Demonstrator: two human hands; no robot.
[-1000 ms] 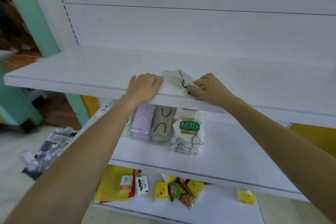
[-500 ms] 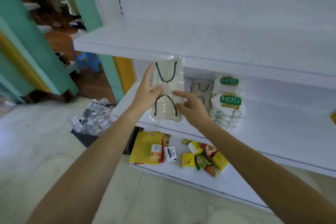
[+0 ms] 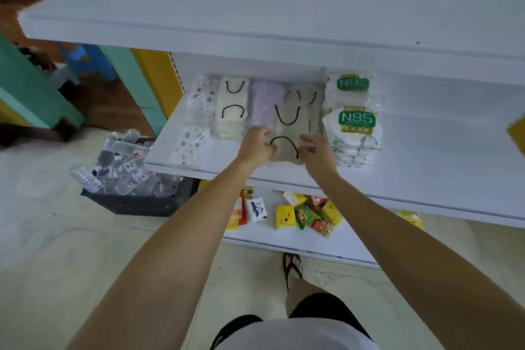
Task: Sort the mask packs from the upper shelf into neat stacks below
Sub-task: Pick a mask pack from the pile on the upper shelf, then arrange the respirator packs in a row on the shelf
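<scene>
Ideally, the beige mask pack [image 3: 285, 133], pinched at both edges by the fingers of the left hand [image 3: 254, 146] and right hand [image 3: 316, 152], is squared onto the beige stack [image 3: 302, 96] on the lower shelf [image 3: 440, 150], between purple stack [image 3: 265, 105] and N95 stack [image 3: 355, 122], before release.

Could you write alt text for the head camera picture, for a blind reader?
The left hand and right hand hold a clear-wrapped beige mask pack with black ear loops at a white shelf, between a lilac mask pack and stacked white N95 mask packs.
</scene>
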